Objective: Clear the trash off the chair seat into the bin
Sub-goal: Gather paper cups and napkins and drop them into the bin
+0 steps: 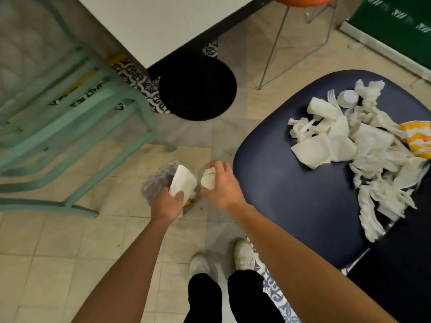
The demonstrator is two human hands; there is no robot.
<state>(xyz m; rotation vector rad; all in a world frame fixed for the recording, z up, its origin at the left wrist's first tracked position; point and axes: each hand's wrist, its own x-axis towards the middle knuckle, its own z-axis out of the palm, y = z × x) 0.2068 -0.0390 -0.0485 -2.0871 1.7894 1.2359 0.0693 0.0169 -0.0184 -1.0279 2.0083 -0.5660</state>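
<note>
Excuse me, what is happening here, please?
A person is clearing trash. The left hand grips a clear plastic bag and a white paper piece at its mouth; the right hand holds a crumpled napkin beside it. A pile of napkins, a plastic fork and a cup lies on the dark chair seat.

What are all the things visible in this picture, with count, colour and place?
seat: one, dark blue, right
trash: one pile, mostly white paper, on the seat's far side
fork: one, white, in the pile
wrapper: one, orange and yellow, at the pile's right edge
bag: one, clear plastic, under the hands
cup: one, white, in the left hand
wad: one, white, in the right hand
table: one, white top, far centre
chairs: teal, left; count unclear
shoes: two, white, bottom centre
left hand: fingers grip the cup
right hand: fingers hold the wad
</note>
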